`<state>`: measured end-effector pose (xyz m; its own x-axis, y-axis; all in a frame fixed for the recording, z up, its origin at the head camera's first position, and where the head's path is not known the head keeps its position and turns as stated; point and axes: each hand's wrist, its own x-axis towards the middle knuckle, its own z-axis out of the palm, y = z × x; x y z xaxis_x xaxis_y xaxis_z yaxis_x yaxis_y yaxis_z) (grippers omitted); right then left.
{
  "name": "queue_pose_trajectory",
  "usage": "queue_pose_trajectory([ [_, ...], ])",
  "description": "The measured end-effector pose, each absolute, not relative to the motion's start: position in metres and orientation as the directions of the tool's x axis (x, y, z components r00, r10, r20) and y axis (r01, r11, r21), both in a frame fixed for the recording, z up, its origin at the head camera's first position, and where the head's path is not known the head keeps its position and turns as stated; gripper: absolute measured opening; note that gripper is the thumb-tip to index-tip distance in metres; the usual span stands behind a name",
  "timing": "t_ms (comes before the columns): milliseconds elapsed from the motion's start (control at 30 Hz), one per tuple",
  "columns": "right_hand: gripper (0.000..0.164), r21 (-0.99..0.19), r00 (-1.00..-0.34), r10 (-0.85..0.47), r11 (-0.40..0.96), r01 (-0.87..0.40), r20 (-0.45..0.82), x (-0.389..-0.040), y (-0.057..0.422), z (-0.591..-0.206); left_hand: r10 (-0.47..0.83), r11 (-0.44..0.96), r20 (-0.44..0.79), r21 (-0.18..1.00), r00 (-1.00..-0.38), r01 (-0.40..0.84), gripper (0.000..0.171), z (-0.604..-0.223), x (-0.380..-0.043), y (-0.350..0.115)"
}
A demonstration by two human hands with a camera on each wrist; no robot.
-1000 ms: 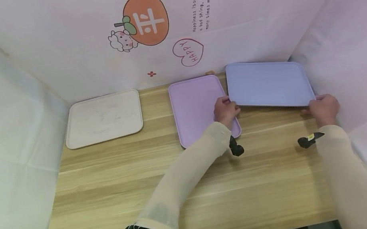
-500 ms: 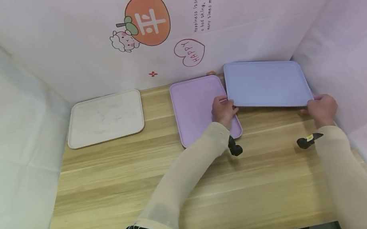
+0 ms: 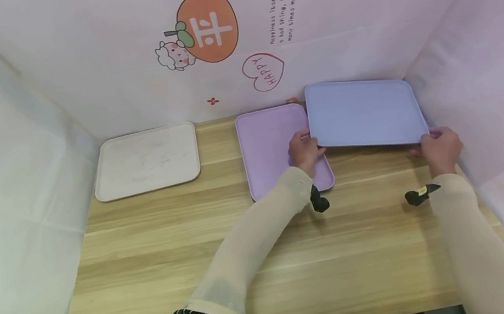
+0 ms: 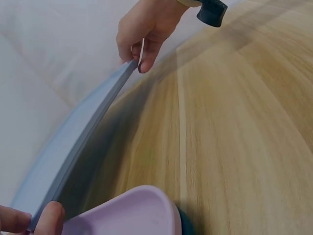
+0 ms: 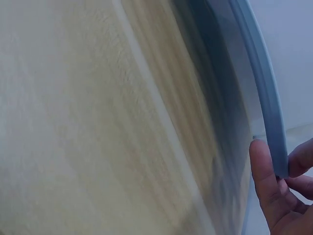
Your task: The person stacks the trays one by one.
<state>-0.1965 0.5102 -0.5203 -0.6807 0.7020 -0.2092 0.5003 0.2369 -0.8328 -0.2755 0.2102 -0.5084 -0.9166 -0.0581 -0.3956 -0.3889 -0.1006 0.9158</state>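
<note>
Both hands hold a blue tray (image 3: 364, 111) by the corners of its near edge, at the back right of the table. The left hand (image 3: 304, 152) pinches its near left corner, over the purple tray (image 3: 270, 145). At the near right corner the right hand (image 3: 442, 147) pinches the rim; the right wrist view shows the thumb and fingers on either side of the blue rim (image 5: 266, 93). In the left wrist view the blue tray's near edge (image 4: 93, 127) stands clear of the table, with a shadow beneath it. Part of the purple tray lies hidden under the left hand and sleeve.
A white tray (image 3: 148, 162) lies at the back left of the wooden table (image 3: 185, 235). Pale printed cloth walls (image 3: 114, 52) enclose the table at the back and both sides. A small orange-brown thing (image 3: 291, 100) shows behind the purple tray.
The blue tray and both hands have shifted slightly left and toward the back. The whole head view has drifted a little; the white and purple trays stay in place.
</note>
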Motion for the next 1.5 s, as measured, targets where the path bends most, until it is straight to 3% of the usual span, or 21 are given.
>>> queue_pose_trajectory([
  [267,0.055,-0.728,-0.674,0.735,0.420,0.543,-0.079,-0.206,0.506,-0.516,-0.064,-0.071,-0.409,0.912,-0.910,-0.405,0.035,-0.508,-0.282,0.202],
  [900,0.062,-0.683,-0.743,0.651,0.473,0.556,-0.155,-0.213,0.504,-0.505,0.007,0.021,-0.375,0.927,-0.927,-0.374,0.042,-0.503,-0.292,0.162],
  [1500,0.062,-0.643,-0.820,0.561,0.587,0.492,-0.114,-0.206,0.514,-0.501,0.086,0.082,-0.375,0.926,-0.923,-0.369,0.039,-0.493,-0.283,0.128],
])
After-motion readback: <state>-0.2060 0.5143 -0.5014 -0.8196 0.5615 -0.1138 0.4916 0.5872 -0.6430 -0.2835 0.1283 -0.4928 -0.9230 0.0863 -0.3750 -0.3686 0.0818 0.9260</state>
